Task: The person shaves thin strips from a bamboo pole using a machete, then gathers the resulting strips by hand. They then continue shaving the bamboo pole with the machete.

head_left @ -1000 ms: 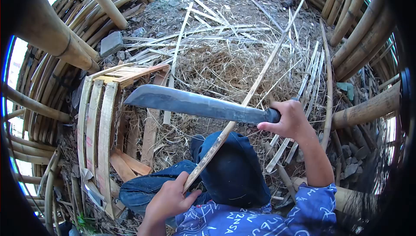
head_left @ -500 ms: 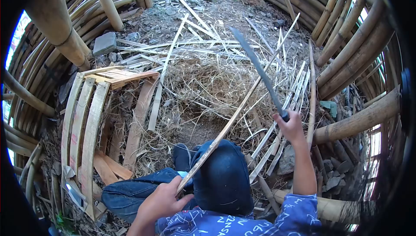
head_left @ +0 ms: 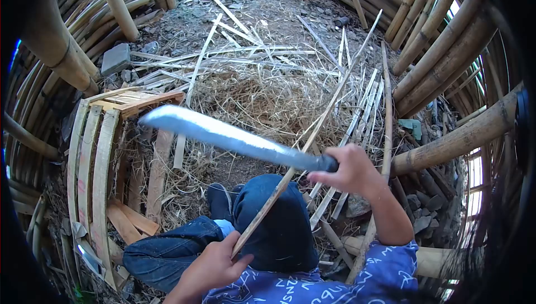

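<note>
A long machete [head_left: 234, 139] lies across the view, its broad blade pointing left and catching the light. My right hand [head_left: 353, 174] is closed around its dark handle. My left hand [head_left: 215, 266] grips the lower end of a long, thin bamboo strip [head_left: 268, 206], which slants up and to the right past my raised knee. The blade crosses the strip just above that knee; whether they touch I cannot tell.
A slatted wooden crate [head_left: 103, 161] stands at the left. Pale split strips [head_left: 365, 105] and curly shavings [head_left: 245, 100] litter the ground ahead. A grey block [head_left: 115, 59] lies at the back left. Thick bamboo poles [head_left: 458, 139] surround the spot.
My right hand has moved slightly left and down, and the machete has swung from pointing upward to pointing left across the strip. The view has shifted a little.
</note>
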### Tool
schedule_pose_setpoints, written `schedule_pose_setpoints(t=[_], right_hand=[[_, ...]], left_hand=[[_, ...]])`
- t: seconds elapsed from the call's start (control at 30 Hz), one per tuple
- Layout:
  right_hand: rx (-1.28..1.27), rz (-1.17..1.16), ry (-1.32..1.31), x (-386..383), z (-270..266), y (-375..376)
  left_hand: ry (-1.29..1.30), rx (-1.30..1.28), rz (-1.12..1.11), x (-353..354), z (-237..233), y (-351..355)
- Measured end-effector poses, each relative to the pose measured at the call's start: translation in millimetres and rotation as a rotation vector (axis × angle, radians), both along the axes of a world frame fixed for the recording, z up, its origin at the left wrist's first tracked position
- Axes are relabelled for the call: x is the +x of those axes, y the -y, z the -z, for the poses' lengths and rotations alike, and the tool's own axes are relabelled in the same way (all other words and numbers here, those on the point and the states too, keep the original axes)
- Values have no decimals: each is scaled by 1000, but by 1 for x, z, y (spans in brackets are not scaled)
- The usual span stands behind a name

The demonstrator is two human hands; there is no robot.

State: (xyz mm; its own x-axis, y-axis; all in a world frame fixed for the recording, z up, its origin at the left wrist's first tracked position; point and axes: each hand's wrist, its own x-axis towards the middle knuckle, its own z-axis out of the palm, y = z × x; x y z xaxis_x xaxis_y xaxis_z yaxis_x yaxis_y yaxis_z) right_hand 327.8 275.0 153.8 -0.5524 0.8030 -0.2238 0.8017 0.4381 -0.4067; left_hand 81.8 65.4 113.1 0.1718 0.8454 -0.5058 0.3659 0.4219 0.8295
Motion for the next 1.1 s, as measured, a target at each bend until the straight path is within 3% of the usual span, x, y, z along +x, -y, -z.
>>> schedule_pose_setpoints(t=[0.1, 0.23, 0.37, 0.57, 0.73, 0.93, 1.1], right_hand=[[-103, 295, -222, 27, 24, -26], [57, 375, -222, 97, 63, -78], [169, 438, -224, 113, 76, -83], [11, 388, -332, 85, 71, -34], [-22, 140, -405, 44, 61, 15], [-10, 133, -290, 53, 46, -2], [69, 111, -212, 62, 43, -15]], left_hand=[[-110, 17, -9, 3, -13, 1], [-206, 93, 34, 0, -17, 0], [-217, 266, -14, 2, -21, 9], [-206, 217, 23, 12, -11, 7], [-266, 98, 76, 16, -5, -4], [-201, -14, 143, 11, -9, -19], [-95, 74, 123, 9, -1, -14]])
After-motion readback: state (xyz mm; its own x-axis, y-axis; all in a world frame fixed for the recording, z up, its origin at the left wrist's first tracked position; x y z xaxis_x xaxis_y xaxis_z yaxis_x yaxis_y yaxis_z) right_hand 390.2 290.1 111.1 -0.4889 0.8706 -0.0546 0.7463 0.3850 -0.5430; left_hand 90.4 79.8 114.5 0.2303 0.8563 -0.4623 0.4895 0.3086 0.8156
